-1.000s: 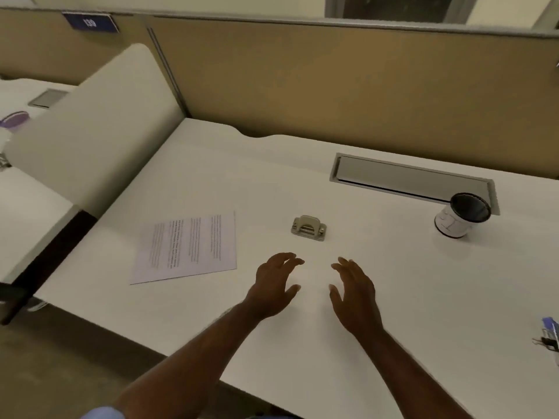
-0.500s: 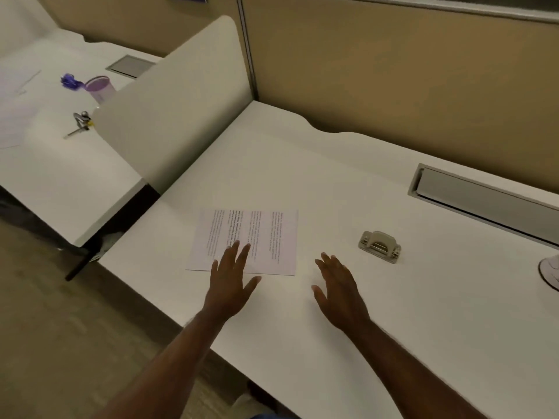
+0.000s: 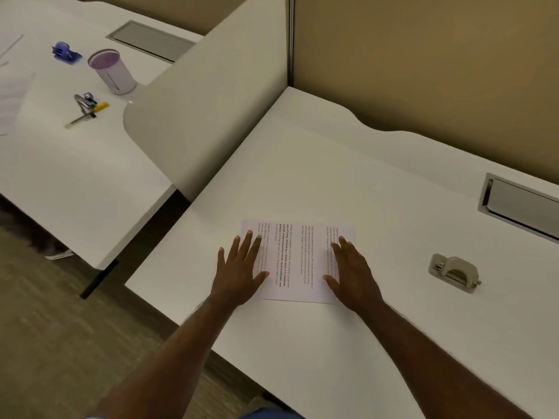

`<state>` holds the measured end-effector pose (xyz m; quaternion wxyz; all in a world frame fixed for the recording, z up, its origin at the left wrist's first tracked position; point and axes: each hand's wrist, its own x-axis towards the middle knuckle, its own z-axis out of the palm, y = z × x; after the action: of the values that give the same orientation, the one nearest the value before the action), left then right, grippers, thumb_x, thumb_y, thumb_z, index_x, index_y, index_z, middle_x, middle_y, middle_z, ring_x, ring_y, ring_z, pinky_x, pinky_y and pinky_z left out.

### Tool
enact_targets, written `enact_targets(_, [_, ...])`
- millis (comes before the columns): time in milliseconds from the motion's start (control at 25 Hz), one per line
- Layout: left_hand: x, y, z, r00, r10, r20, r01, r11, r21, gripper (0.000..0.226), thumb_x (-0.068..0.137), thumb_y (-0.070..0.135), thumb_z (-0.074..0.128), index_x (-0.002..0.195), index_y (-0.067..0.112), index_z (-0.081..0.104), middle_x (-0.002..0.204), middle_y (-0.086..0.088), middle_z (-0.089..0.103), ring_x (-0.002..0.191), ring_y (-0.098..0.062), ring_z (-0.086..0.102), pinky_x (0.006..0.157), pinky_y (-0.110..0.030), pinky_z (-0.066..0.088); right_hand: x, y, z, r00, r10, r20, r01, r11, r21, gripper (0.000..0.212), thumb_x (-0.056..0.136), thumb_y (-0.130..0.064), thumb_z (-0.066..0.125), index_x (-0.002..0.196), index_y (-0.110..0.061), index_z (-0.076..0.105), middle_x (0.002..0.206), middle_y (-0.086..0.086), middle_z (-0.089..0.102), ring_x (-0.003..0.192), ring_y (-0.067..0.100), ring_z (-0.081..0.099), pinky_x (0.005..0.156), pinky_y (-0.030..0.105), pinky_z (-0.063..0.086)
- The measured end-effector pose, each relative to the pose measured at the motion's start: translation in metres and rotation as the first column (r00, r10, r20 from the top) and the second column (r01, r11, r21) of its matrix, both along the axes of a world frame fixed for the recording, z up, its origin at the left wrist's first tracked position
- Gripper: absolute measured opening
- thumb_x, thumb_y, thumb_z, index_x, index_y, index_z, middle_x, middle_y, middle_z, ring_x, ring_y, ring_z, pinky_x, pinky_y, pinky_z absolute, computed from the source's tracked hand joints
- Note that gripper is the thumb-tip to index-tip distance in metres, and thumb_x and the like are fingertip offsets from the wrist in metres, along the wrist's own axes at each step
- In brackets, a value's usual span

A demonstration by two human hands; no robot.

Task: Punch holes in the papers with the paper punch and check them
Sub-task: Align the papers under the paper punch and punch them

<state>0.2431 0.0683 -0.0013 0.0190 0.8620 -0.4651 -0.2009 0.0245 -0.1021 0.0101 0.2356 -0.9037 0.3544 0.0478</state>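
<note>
White printed papers (image 3: pixel 298 261) lie flat near the front edge of the white desk (image 3: pixel 348 182). My left hand (image 3: pixel 240 270) rests flat on their left side with fingers spread. On their right side my right hand (image 3: pixel 351 272) lies flat too, fingers apart. Neither hand grips anything. A beige metal paper punch (image 3: pixel 453 272) sits on the desk to the right of the papers, clear of both hands.
A grey cable tray lid (image 3: pixel 523 207) is set into the desk at the far right. A white divider panel (image 3: pixel 211 110) separates a neighbouring desk (image 3: pixel 75 176) holding a purple-lined cup (image 3: pixel 113 72), a blue object (image 3: pixel 65 52) and clips (image 3: pixel 86 107). A tan partition wall (image 3: pixel 423 55) stands behind.
The view has swung left. Both hands moved left from in front of the punch onto the papers, left hand first, then the right hand onto the right side.
</note>
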Motion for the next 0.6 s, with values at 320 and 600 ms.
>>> enact_targets(320, [0.062,-0.043,0.001,0.975,-0.190,-0.119,0.211,0.958,0.197,0.127,0.066,0.065,0.070,0.150,0.026,-0.016,0.159,0.003,-0.022,0.149,-0.025,-0.007,0.116,-0.058,0.003,0.044,-0.057,0.000,0.962,0.047,-0.267,-0.034,0.998,0.051,0.128,0.060,-0.053,0.081,0.150,-0.013,-0.001,0.160,0.010,0.001,0.147,0.027,0.004,0.119,0.044,0.015])
enact_targets(600, [0.088,-0.055,0.005,0.973,-0.227,-0.031,0.229,0.955,0.188,0.128,0.056,0.051,0.085,0.152,0.018,0.008,0.161,-0.002,0.013,0.145,-0.024,0.018,0.116,-0.050,0.019,0.059,-0.065,0.001,0.915,0.057,-0.399,-0.070,0.997,-0.018,0.143,0.044,-0.056,0.087,0.149,-0.016,-0.002,0.148,0.007,0.022,0.132,0.027,0.028,0.102,0.045,0.034])
